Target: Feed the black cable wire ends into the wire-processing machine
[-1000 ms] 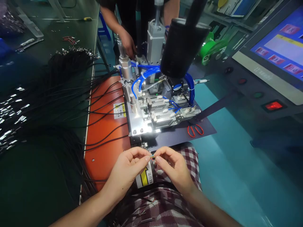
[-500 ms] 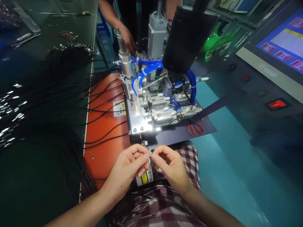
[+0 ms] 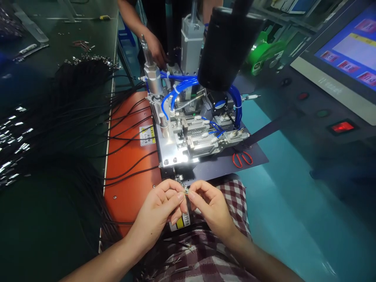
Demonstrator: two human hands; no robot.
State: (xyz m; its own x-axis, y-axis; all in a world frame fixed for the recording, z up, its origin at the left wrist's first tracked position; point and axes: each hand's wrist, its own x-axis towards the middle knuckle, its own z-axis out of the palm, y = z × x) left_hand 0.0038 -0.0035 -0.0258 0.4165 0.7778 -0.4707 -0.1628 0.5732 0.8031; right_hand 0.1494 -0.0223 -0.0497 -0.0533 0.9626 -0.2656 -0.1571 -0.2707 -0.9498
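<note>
Thin coloured wires (image 3: 186, 192) show between my fingertips, just in front of the machine's near edge. My left hand (image 3: 155, 211) pinches them between thumb and forefinger, its other fingers curled. My right hand (image 3: 214, 209) pinches the same wires from the other side, a small gap away. The far ends of the wires are hidden by my fingers. Close beyond my hands is a small metal fixture (image 3: 179, 178) on the machine (image 3: 202, 145). Below them is a white and yellow label (image 3: 179, 223), and loose black cable ends (image 3: 188, 247) rest on the checked cloth over my lap.
Black cables (image 3: 132, 171) run from the machine across the orange plate (image 3: 126, 156) to a dark table at left. Red-handled scissors (image 3: 242, 159) lie on the machine's base. A co-worker's hand (image 3: 154, 49) is behind it; a control screen (image 3: 349, 55) stands at right.
My fingertips have drawn slightly apart, and more of the wires shows between them. The camera view has shifted a little. The co-worker's hand stays near the back of the machine.
</note>
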